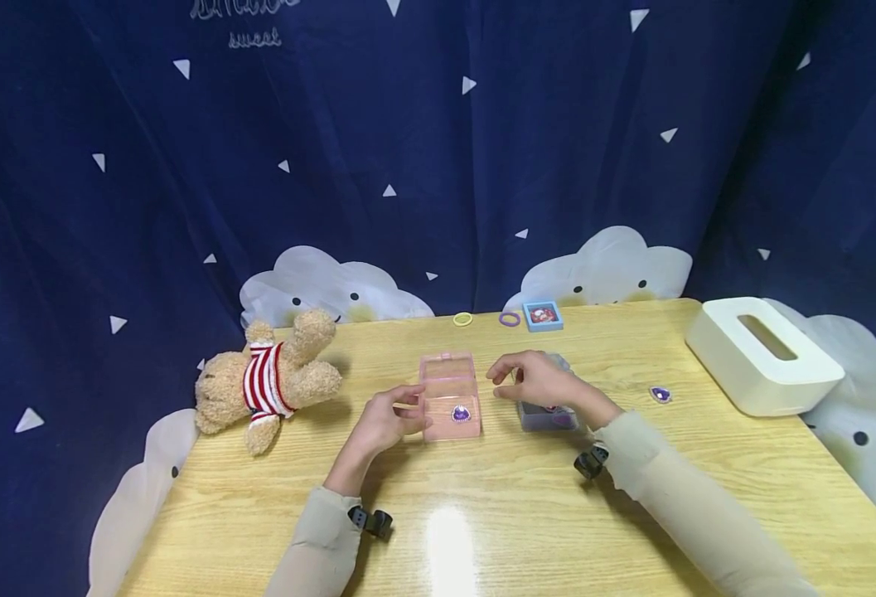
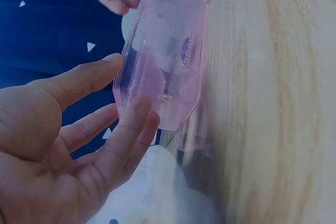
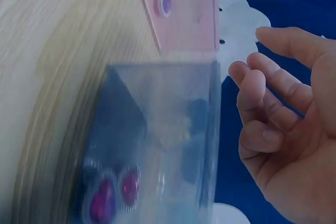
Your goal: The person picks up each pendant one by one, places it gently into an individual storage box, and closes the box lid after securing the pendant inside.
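Observation:
A translucent pink box (image 1: 445, 430) stands on the table with its lid tipped back. One purple gem (image 1: 461, 413) with a pearly edge lies inside. My left hand (image 1: 384, 424) is at the box's left side, fingers loosely extended, fingertips at its wall. Beside it to the right is a translucent grey-blue box (image 1: 536, 421), partly hidden by my right hand (image 1: 540, 380). That hand hovers above this box and toward the pink one, fingers relaxed, nothing visible between them. Two pink-purple gems (image 3: 103, 203) show in the grey-blue box in the right wrist view.
Another purple gem (image 1: 660, 395) lies to the right, near a white tissue box (image 1: 743, 365). Along the back edge are a yellow ring (image 1: 463, 318), a purple ring (image 1: 509, 318) and a small blue square case (image 1: 543, 316). A teddy bear (image 1: 269, 381) lies at left.

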A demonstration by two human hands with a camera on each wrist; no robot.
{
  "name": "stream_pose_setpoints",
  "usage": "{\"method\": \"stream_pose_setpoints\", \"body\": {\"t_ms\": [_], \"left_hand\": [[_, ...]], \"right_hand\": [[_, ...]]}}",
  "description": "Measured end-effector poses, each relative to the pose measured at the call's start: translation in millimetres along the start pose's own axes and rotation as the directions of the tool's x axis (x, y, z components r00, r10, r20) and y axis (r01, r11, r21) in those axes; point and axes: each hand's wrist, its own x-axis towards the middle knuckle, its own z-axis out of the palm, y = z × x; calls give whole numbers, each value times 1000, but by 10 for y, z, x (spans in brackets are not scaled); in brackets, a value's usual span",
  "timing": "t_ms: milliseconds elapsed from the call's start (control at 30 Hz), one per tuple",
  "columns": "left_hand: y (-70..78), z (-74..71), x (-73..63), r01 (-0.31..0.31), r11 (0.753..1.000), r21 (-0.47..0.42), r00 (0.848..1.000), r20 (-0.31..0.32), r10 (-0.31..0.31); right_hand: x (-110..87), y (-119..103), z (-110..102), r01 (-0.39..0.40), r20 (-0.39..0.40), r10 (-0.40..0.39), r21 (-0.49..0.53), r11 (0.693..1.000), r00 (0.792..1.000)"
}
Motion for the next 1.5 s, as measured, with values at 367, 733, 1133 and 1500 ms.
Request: {"method": "stream_pose_setpoints", "body": {"t_ms": [367,733,1133,1500], "left_hand": [[-24,11,5,-12,1000,-27,1000,-16,12],[-35,8,18,-15,999,-38,1000,-5,15],[-18,-3,12,-15,999,-38,1000,-2,15],[-29,-2,6,-19,999,-49,1000,2,19]], "right_hand": [[-290,227,-290,-72,-115,69,-21,997,991],[-596,575,-590,-185,-176,172,-56,981,969],[-952,908,-774,-307,-202,284,-93,947,937],[-1273,1272,-876,-433,-190,416,-53,900,889]]}}
